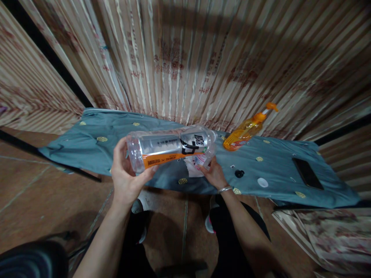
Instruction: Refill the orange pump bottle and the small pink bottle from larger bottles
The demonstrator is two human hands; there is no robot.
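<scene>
My left hand (pixel 127 177) is wrapped round the base end of a clear plastic bottle (pixel 171 146) with a silver, black and orange label. The bottle lies nearly level in the air, its neck pointing right. Below the neck, my right hand (pixel 216 173), with a bracelet at the wrist, has its fingers closed on a white printed packet (pixel 194 166). The bottle covers the packet's upper part. My right thumb is close to the bottle neck; whether it touches is unclear.
A pump bottle (pixel 242 133) of orange liquid stands on the green-blue cloth-covered table (pixel 162 183). Right of my hand lie a small black object (pixel 239 173), a round white disc (pixel 262 182) and a dark phone (pixel 307 173). Pleated curtains (pixel 185 69) hang behind.
</scene>
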